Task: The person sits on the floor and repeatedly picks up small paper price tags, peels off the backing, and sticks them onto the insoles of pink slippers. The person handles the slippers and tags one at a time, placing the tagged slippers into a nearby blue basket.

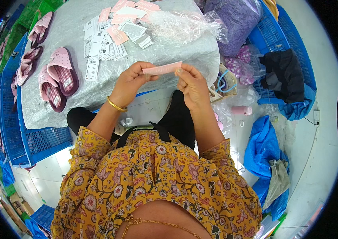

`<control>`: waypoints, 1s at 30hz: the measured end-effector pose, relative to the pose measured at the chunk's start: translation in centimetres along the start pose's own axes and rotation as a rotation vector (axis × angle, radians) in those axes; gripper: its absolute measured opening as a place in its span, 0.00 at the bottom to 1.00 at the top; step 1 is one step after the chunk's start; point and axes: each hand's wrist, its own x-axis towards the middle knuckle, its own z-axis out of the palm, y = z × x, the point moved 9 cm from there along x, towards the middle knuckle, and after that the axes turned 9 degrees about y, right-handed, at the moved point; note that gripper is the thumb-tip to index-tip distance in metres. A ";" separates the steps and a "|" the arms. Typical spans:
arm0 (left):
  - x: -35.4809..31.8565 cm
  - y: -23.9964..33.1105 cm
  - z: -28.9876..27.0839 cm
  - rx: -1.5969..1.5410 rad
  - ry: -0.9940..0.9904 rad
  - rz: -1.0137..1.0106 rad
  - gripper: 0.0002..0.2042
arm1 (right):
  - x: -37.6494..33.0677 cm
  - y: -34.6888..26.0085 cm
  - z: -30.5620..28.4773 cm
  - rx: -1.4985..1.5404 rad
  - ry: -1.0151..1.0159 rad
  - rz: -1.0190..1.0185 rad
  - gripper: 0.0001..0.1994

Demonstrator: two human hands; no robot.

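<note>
Nearest the camera, the left hand (131, 81) and the right hand (193, 85) are raised together over the lap, each pinching one end of a narrow pink card label (162, 69) between thumb and fingertips, so the strip spans level between them just at the near edge of the work table (57, 107). Held by its ends like this, its face is kept open to view and clear of the fingers, which are curled in tight on the card rather than spread; a gold bangle (116, 105) sits on the left wrist. Beyond the hands, on the grey covering, lie fanned white barcode tags (97, 49) and more pink labels (135, 10), apparently within easy reach. Left of these rest pink slippers (57, 77), soles down. At the far right a purple bag (236, 20) slumps over a blue crate (292, 51).
</note>
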 end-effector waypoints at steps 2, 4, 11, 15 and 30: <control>-0.8 1.4 -0.3 0.245 -0.088 0.076 0.11 | -0.1 0.2 -0.2 -0.053 -0.028 0.059 0.08; -1.5 2.8 0.9 0.046 -0.300 0.059 0.12 | -0.5 0.3 -0.7 -0.131 -0.072 0.097 0.08; -1.0 -0.9 1.3 0.346 -0.357 -0.169 0.13 | -2.5 1.7 0.7 -0.483 -0.225 0.077 0.08; -1.5 -2.4 1.8 0.345 -0.317 -0.154 0.09 | -2.9 2.5 0.9 -0.583 -0.256 0.115 0.08; -3.4 -3.7 0.9 0.422 -0.230 -0.145 0.09 | -4.6 4.2 1.4 -0.705 -0.296 0.164 0.08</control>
